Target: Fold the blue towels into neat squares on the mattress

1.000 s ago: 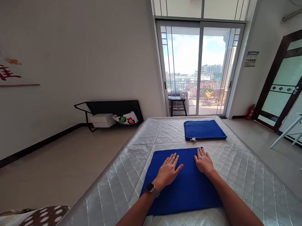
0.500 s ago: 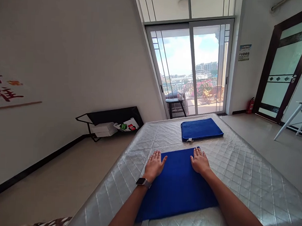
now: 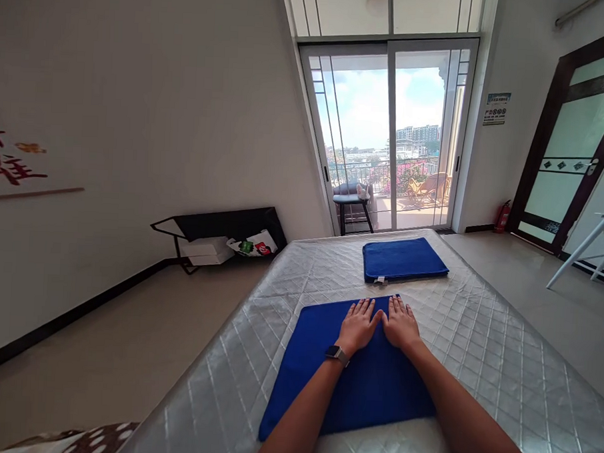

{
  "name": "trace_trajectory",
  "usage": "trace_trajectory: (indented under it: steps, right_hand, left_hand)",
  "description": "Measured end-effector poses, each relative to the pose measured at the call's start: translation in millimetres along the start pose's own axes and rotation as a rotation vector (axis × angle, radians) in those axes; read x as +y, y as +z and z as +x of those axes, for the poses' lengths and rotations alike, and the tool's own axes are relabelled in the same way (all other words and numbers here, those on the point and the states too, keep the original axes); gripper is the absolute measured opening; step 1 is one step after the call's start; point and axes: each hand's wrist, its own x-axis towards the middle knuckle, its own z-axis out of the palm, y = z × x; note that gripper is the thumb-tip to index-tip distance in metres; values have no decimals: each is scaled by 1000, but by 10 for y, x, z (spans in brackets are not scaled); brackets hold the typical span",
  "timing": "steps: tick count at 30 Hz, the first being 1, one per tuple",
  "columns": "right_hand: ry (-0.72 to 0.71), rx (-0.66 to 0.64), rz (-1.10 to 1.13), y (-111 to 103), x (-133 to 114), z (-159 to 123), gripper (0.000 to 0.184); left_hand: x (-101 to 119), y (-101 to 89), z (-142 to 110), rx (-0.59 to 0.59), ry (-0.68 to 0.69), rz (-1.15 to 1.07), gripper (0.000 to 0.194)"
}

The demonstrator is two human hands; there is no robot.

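Note:
A folded blue cloth (image 3: 306, 360) lies flat on the silver quilted mattress (image 3: 496, 368) in front of me. My left hand (image 3: 358, 326) rests flat on the far part of this cloth, fingers stretched forward. Close beside it, my right hand (image 3: 400, 324) presses flat near the cloth's far right corner, fingers also extended. The two thumbs nearly meet. A wristwatch (image 3: 336, 353) sits on my left wrist. Farther back on the mattress is a second folded blue cloth (image 3: 405, 258) with a small white tag at its near edge.
Left of the mattress, a black-framed rack (image 3: 227, 223) on the floor holds a white box (image 3: 205, 252) and a printed bag (image 3: 258, 244). A dark stool (image 3: 352, 200) stands by the sliding glass door (image 3: 426, 138). A white-legged table (image 3: 581, 252) is at right, and patterned fabric (image 3: 97, 441) at lower left.
My left hand has slid right across the cloth, from its far left corner to beside my right hand. My right hand stays in about the same place.

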Motion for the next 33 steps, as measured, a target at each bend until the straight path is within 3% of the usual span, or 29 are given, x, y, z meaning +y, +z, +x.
trace_trajectory:
  steps: [6, 10, 14, 25, 33]
  right_hand:
    - [25, -14, -8, -42, -28, -13, 67]
    - [37, -33, -49, -42, -15, -1, 67]
    - [46, -45, -91, -67, -11, 1, 66]
    - [28, -31, -135, -89, -66, 49, 65]
    - [56, -61, -114, -99, -33, 59, 67]
  left_hand:
    - [-835, -147, -491, -18, -266, 76, 68]
    - [-1131, -175, -697, -9, -384, 89, 76]
    - [-1192, -199, -763, -3, -405, 79, 81]
    - [-1063, -325, -762, -24, -447, 40, 78]
    - [-1089, -333, -774, -49, -448, 69, 80]
